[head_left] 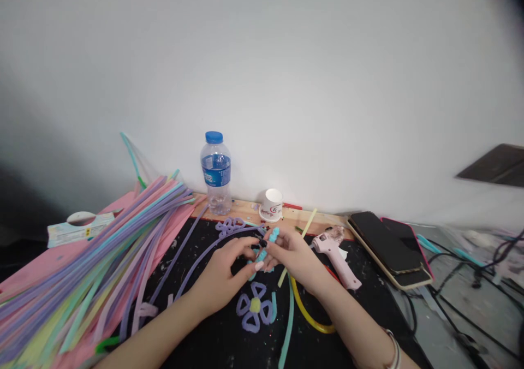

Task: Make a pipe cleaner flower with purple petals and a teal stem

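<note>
Both my hands meet over the black mat, pinching a light-blue twisted pipe cleaner between them. My left hand grips its lower left part with thumb and fingers. From the other side, my right hand has its fingers closed on the same piece; its upper end sticks out above them. Just below lies a purple pipe-cleaner flower with a yellow centre. A short blue piece rests beside the flower. Parts of the held piece are hidden by my fingers.
A large bundle of pastel pipe cleaners covers the left. Along the wall stand a water bottle and a paper cup. A pink glue gun, a yellow tube and phones lie right, with black cables beyond.
</note>
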Demonstrator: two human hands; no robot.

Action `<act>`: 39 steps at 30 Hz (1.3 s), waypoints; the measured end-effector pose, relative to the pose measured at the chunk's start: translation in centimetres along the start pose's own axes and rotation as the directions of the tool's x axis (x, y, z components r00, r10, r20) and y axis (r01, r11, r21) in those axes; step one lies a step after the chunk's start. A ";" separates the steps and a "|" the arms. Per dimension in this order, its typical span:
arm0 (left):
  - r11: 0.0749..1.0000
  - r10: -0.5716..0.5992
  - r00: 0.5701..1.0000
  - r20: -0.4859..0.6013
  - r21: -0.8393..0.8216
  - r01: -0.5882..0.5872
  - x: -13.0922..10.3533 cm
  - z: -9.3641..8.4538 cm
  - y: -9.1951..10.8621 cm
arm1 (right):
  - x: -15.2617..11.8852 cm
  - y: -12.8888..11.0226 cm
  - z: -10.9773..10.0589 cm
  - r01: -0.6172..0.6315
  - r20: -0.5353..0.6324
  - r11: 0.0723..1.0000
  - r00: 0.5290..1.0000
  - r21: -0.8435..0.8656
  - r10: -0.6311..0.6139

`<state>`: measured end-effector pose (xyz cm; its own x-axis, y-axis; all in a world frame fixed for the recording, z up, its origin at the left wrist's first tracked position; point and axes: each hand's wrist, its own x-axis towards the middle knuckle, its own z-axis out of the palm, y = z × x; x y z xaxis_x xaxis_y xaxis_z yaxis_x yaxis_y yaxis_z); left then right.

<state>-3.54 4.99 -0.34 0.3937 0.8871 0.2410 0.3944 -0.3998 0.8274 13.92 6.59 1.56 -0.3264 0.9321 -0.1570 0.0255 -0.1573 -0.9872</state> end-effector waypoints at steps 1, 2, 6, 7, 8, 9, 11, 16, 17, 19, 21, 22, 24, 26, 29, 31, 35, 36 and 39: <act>1.000 -0.016 1.000 0.016 -0.025 0.016 0.0 0.1 0.0 | 0.0 0.0 0.2 0.004 0.012 1.000 1.000 0.009 -0.004; 0.998 -0.032 0.999 0.022 -0.047 0.033 0.0 0.2 0.0 | 0.0 -0.1 0.4 0.015 0.018 1.000 1.000 0.002 -0.015; 0.990 -0.115 0.993 -0.037 -0.086 0.112 0.2 0.2 -0.1 | -0.5 -0.7 -0.7 0.128 -0.109 0.952 0.980 -0.277 -0.164; 0.987 -0.139 0.988 -0.064 -0.094 0.133 0.2 0.2 -0.2 | -0.8 -0.9 -1.4 0.138 -0.188 0.900 0.954 -0.414 -0.233; 0.983 -0.160 0.983 -0.088 -0.106 0.151 0.2 0.1 -0.3 | -1.3 -0.9 -2.2 0.109 -0.255 0.832 0.923 -0.544 -0.288; 0.979 -0.178 0.977 -0.113 -0.121 0.164 0.1 0.0 -0.4 | -1.8 -0.9 -3.1 0.061 -0.318 0.758 0.884 -0.649 -0.343; 0.971 -0.203 0.970 -0.133 -0.159 0.181 0.0 -0.1 -0.4 | -3.1 -0.4 -5.2 -0.070 -0.395 0.599 0.811 -0.798 -0.431; 0.954 -0.243 0.960 -0.142 -0.214 0.210 -0.2 -0.1 -0.1 | -6.3 2.4 -9.0 -0.371 -0.472 0.295 0.736 -0.881 -0.485; 0.949 -0.253 0.957 -0.143 -0.229 0.217 -0.2 -0.1 -0.1 | -6.6 2.9 -9.4 -0.411 -0.490 0.267 0.722 -0.872 -0.489; 0.938 -0.272 0.952 -0.139 -0.261 0.229 -0.2 -0.1 -0.2 | -7.0 3.6 -9.7 -0.428 -0.501 0.262 0.716 -0.865 -0.486; 0.928 -0.283 0.950 -0.133 -0.287 0.236 -0.2 -0.2 -0.3 | -7.0 4.0 -9.8 -0.415 -0.498 0.275 0.717 -0.867 -0.488; 0.925 -0.287 0.949 -0.131 -0.294 0.239 -0.1 -0.2 -0.4 | -7.0 4.2 -9.8 -0.408 -0.496 0.282 0.716 -0.868 -0.491; 0.925 -0.290 0.947 -0.135 -0.294 0.242 -0.1 -0.3 -0.6 | -6.9 4.4 -10.0 -0.410 -0.504 0.293 0.713 -0.864 -0.487; 0.929 -0.290 0.947 -0.141 -0.277 0.243 -0.2 -0.3 -0.6 | -6.9 4.5 -10.1 -0.429 -0.532 0.315 0.706 -0.847 -0.468; 0.937 -0.282 0.948 -0.149 -0.254 0.239 -0.2 -0.4 -0.6 | -7.0 4.3 -9.9 -0.492 -0.605 0.357 0.700 -0.794 -0.379; 0.940 -0.276 0.950 -0.149 -0.249 0.235 -0.1 -0.4 -0.5 | -7.0 4.0 -9.7 -0.529 -0.637 0.370 0.710 -0.764 -0.299; 0.940 -0.261 0.956 -0.134 -0.261 0.220 -0.1 -0.4 -0.3 | -7.0 2.9 -9.5 -0.555 -0.660 0.377 0.708 -0.741 -0.254; 0.937 -0.261 0.958 -0.122 -0.272 0.221 -0.1 -0.3 -0.2 | -7.1 2.6 -9.5 -0.565 -0.670 0.379 0.698 -0.732 -0.254; 0.918 -0.271 0.961 -0.063 -0.318 0.238 -0.2 -0.2 -0.2 | -7.5 1.8 -9.6 -0.597 -0.725 0.421 0.627 -0.683 -0.287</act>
<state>-3.86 4.94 -0.44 0.2188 0.9750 0.0393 0.1918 -0.0824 0.9780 25.52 2.41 0.66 0.4728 0.8656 0.1649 0.8508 -0.3998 -0.3411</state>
